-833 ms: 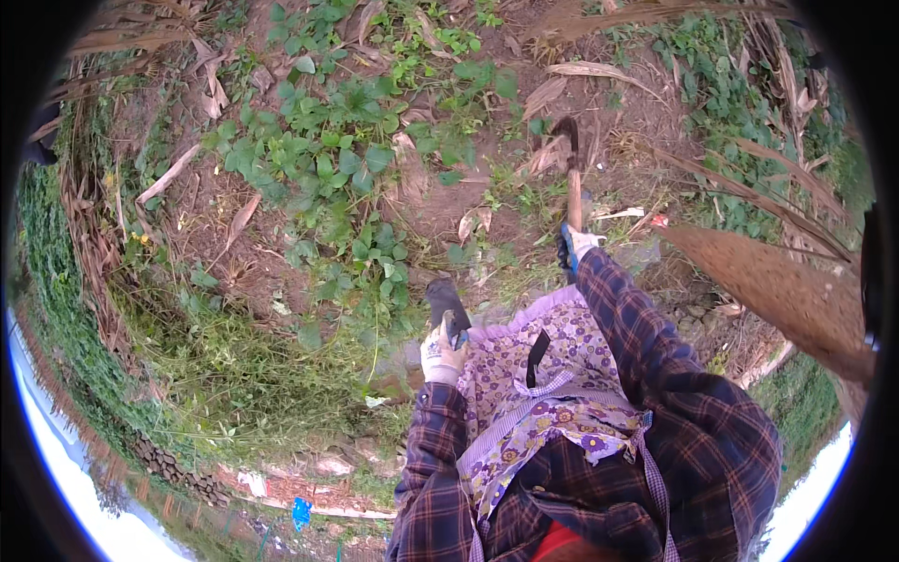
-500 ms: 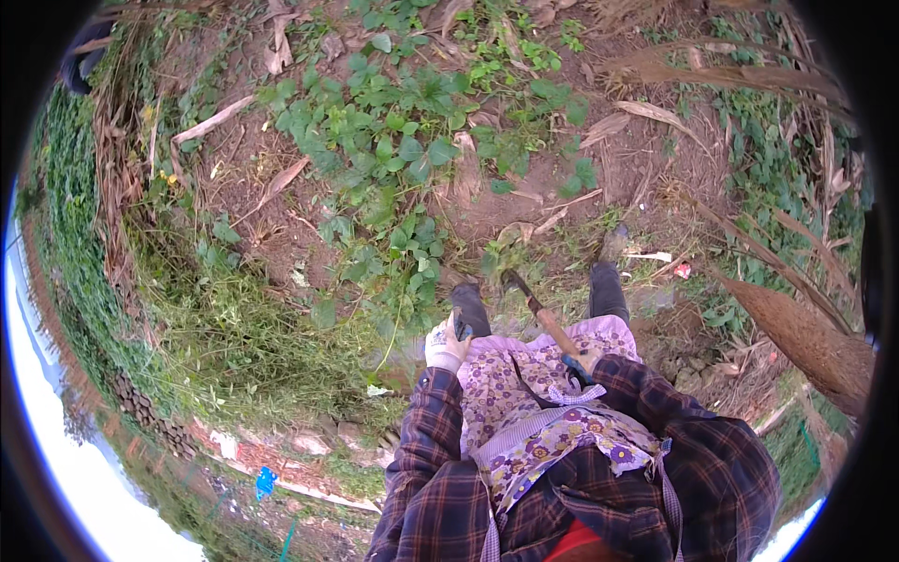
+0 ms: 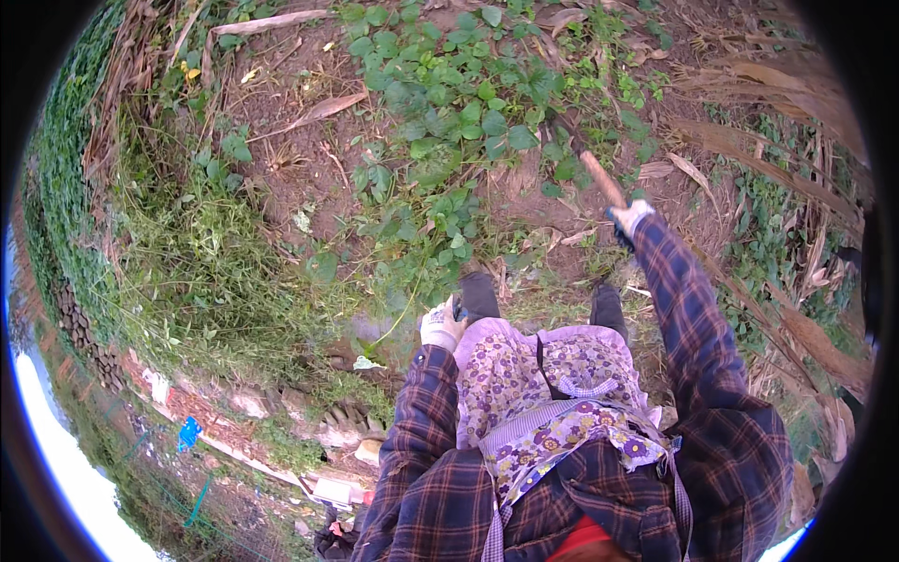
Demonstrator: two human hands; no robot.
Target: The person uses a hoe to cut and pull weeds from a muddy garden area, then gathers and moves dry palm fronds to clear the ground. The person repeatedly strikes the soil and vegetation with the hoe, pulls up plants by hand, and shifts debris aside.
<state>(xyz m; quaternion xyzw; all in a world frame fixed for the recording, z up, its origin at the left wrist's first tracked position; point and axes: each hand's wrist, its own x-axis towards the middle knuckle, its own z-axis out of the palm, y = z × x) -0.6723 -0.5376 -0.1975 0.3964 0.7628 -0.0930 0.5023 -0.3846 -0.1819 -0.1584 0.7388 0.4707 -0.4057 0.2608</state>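
My right hand [image 3: 633,217], in a white glove with a blue palm, is stretched forward, closed round the wooden handle of a sickle [image 3: 601,178]. Its dark metal head reaches in among the broad green leaves of a vine patch [image 3: 487,117], and the leaves partly hide the blade. My left hand [image 3: 442,326], gloved the same way, is low beside my left knee with the fingers curled in. Whether anything is inside those fingers is hidden. A thin vine stem [image 3: 405,314] with a pale leaf at its end lies just left of that hand.
Cut-looking weeds [image 3: 225,272] are heaped at the left. Dry brown stalks and leaves [image 3: 749,155] jut in from the right. My dark boots [image 3: 480,295] stand on the soil below the vines. A low stone edge [image 3: 342,426] and a blue object [image 3: 189,434] lie at lower left.
My right hand has swung forward and right from my lap, carrying the sickle into the leaves. My left hand stays by the knee. The view has shifted.
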